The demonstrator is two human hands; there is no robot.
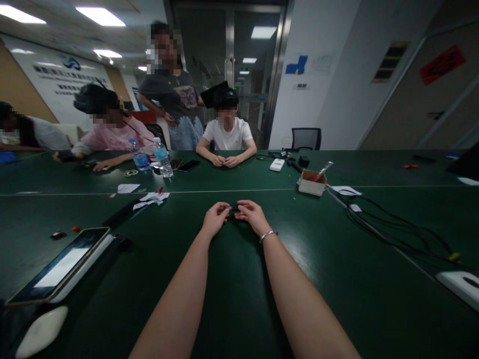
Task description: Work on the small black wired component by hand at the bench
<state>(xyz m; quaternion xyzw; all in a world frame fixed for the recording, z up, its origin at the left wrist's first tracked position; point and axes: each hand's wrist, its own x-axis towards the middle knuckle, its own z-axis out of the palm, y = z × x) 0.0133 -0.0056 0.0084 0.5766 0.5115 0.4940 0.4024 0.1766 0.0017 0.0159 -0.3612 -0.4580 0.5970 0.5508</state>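
Note:
Both of my arms stretch forward over the dark green table. A small black, narrow object (234, 207) with a paler left end spans the gap between my fingertips; it is too small for me to tell its kind. The fingers of my left hand (215, 218) pinch its paler end. At the dark end, my right hand (253, 217) closes thumb and fingers on it. A silver bracelet (268, 236) circles my right wrist. Part of the object is hidden behind the fingertips.
On the left lie a large phone (62, 264) on a white block and a white mouse-like object (43, 331). Crumpled paper (151, 199) and water bottles (162, 158) stand farther off. A small box (312, 184) and black cables (396, 224) are at right. Several people are across the table.

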